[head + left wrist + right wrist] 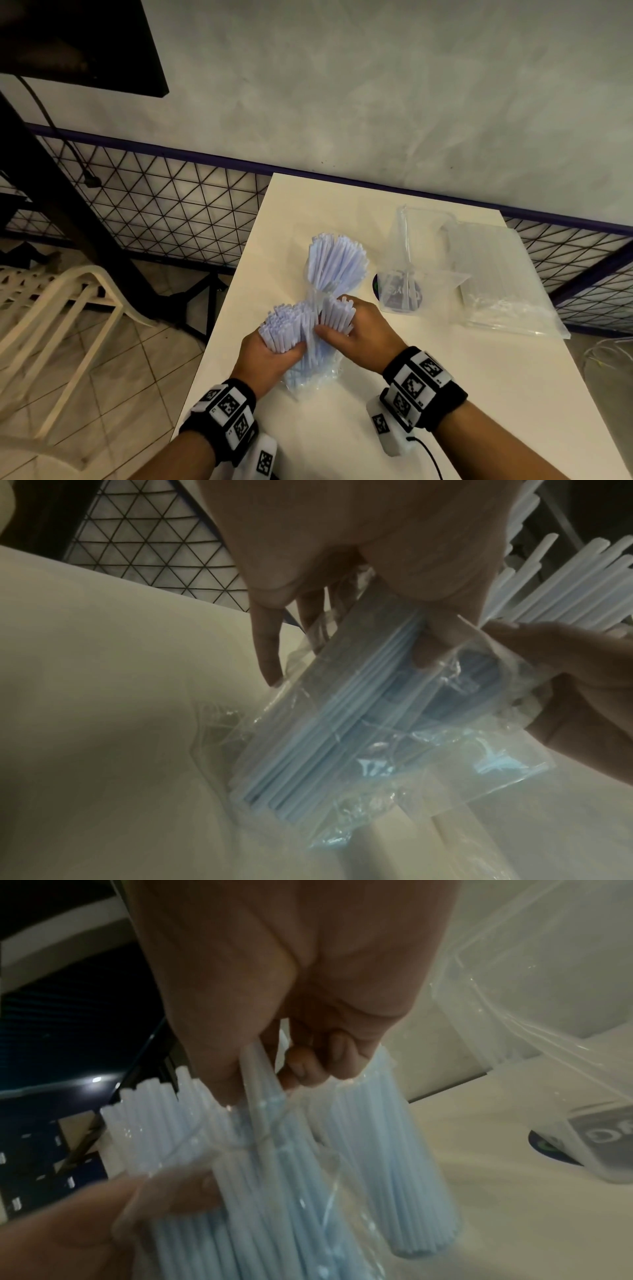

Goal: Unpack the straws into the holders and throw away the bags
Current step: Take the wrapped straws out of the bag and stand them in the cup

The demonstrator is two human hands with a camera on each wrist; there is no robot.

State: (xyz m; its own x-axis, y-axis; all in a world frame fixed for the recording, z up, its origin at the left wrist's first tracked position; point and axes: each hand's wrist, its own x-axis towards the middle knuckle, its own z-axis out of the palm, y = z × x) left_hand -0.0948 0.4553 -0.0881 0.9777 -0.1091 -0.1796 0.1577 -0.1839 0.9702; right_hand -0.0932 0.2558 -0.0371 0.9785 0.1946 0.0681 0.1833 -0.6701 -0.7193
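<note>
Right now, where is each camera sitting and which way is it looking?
Head: worn on the head, looks forward and down at the white table; both forearms, wristbands, left hand and right hand show, each gripping straws.
Left wrist: on the left wrist, looks along the palm at the bag of straws; left fingers show.
Right wrist: on the right wrist, looks along the curled fingers at straws; clear holder beyond.
Shared: both wrist views show the straws and the other hand.
</note>
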